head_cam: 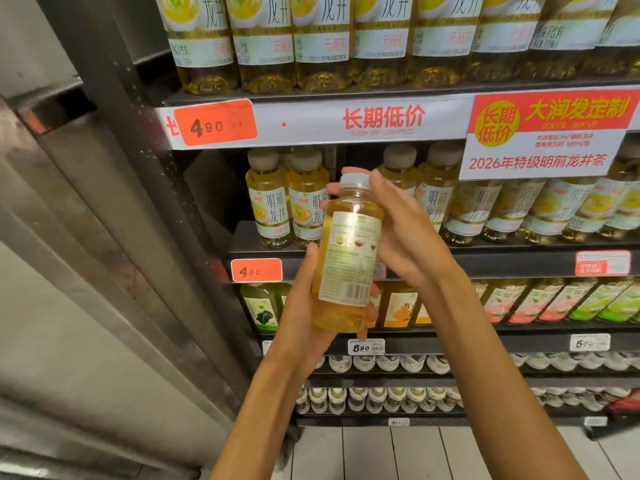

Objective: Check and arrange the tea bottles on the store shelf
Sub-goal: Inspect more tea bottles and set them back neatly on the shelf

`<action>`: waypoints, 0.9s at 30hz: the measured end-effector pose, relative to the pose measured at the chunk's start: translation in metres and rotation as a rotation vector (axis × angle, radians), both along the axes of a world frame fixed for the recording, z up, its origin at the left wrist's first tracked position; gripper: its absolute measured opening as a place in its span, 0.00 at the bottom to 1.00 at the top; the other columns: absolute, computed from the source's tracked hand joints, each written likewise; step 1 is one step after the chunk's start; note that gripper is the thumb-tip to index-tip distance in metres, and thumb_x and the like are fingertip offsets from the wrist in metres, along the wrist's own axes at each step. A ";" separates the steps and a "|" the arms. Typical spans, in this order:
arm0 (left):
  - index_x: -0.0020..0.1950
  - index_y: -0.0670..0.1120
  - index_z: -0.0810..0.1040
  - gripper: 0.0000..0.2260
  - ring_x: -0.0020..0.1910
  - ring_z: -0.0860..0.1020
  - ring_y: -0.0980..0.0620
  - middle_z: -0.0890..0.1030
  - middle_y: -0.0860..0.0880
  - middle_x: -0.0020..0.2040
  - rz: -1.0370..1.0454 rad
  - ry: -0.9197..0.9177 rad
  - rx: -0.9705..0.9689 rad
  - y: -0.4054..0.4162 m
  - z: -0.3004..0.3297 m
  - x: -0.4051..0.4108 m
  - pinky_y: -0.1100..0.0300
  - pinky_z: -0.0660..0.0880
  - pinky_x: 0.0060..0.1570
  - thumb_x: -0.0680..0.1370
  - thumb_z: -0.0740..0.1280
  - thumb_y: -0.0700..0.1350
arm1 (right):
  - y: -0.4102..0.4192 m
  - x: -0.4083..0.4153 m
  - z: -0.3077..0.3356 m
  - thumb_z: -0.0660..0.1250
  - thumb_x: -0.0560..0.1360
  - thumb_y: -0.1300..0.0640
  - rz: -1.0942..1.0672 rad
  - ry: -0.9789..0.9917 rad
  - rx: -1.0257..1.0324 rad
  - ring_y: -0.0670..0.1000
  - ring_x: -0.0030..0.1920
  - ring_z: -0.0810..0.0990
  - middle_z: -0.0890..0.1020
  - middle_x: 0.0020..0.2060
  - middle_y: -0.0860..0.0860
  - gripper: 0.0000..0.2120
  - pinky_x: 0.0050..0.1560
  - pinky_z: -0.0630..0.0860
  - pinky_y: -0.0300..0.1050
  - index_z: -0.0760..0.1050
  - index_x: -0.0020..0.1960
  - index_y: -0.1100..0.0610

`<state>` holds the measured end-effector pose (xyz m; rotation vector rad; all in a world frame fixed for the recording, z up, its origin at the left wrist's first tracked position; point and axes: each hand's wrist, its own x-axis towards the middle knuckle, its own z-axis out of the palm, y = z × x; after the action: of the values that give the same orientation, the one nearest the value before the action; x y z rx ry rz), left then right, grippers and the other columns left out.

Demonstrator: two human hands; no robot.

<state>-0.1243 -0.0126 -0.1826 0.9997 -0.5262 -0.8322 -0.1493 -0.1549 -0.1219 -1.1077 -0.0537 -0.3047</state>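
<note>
A small tea bottle (348,258) with yellow liquid and a pale cap is held upright in front of the shelves, its back label with a barcode facing me. My left hand (301,306) grips its lower part from the left and below. My right hand (405,230) wraps its upper part from the right, fingers near the cap. Behind it, the second shelf (485,261) carries a row of matching tea bottles (270,206), with a gap in the row straight behind the held bottle.
Larger yellow tea bottles (322,43) fill the top shelf above a price strip (381,121). Green and orange drink bottles (561,299) stand on the third shelf, small bottles lower down. A dark metal upright (138,161) borders the shelving on the left. A white promo sign (540,136) hangs at right.
</note>
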 end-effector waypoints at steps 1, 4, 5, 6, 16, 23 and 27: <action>0.62 0.43 0.77 0.30 0.36 0.80 0.47 0.81 0.40 0.44 -0.074 0.088 -0.028 0.002 0.001 0.000 0.57 0.76 0.30 0.78 0.53 0.65 | 0.000 0.001 -0.001 0.58 0.75 0.51 0.061 -0.006 0.077 0.58 0.57 0.80 0.81 0.55 0.59 0.18 0.62 0.73 0.56 0.72 0.62 0.57; 0.64 0.46 0.77 0.29 0.44 0.83 0.48 0.83 0.43 0.49 -0.065 0.023 0.049 0.002 -0.002 0.002 0.57 0.79 0.39 0.78 0.52 0.66 | 0.000 0.003 -0.003 0.59 0.75 0.53 0.056 -0.019 0.156 0.55 0.51 0.82 0.82 0.48 0.57 0.17 0.56 0.77 0.53 0.72 0.61 0.58; 0.64 0.53 0.77 0.26 0.50 0.83 0.50 0.83 0.47 0.53 0.017 -0.065 0.091 0.002 -0.004 0.003 0.58 0.79 0.45 0.78 0.51 0.66 | 0.001 0.003 -0.003 0.60 0.75 0.53 0.011 -0.008 0.130 0.54 0.50 0.82 0.83 0.46 0.56 0.15 0.54 0.78 0.51 0.73 0.60 0.58; 0.63 0.60 0.76 0.22 0.56 0.81 0.53 0.83 0.51 0.57 0.088 -0.134 0.136 0.001 -0.002 0.002 0.58 0.78 0.52 0.77 0.52 0.66 | 0.001 0.003 -0.004 0.61 0.76 0.54 -0.046 0.010 0.088 0.53 0.49 0.82 0.83 0.46 0.55 0.13 0.53 0.78 0.49 0.73 0.59 0.57; 0.58 0.41 0.80 0.30 0.42 0.81 0.48 0.82 0.41 0.47 -0.148 0.219 -0.036 -0.002 0.005 -0.001 0.57 0.79 0.43 0.80 0.49 0.63 | 0.000 0.001 -0.001 0.56 0.81 0.55 -0.088 0.086 0.115 0.59 0.56 0.79 0.81 0.54 0.61 0.13 0.60 0.75 0.56 0.73 0.60 0.59; 0.60 0.57 0.79 0.22 0.59 0.80 0.52 0.83 0.51 0.57 0.086 -0.108 0.231 -0.004 0.000 -0.003 0.51 0.75 0.59 0.76 0.54 0.65 | -0.006 -0.001 -0.006 0.64 0.78 0.53 -0.299 0.144 -0.345 0.44 0.46 0.83 0.85 0.44 0.44 0.07 0.43 0.81 0.39 0.77 0.54 0.49; 0.51 0.51 0.85 0.24 0.45 0.83 0.47 0.84 0.44 0.48 0.022 0.094 0.203 0.000 0.004 -0.006 0.54 0.80 0.44 0.76 0.55 0.64 | -0.010 0.002 -0.012 0.61 0.79 0.52 -0.188 0.229 -0.270 0.46 0.52 0.82 0.83 0.49 0.46 0.11 0.53 0.80 0.44 0.76 0.59 0.52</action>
<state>-0.1307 -0.0130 -0.1782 1.1438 -0.3549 -0.9213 -0.1470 -0.1647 -0.1334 -1.4130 0.2197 -0.3428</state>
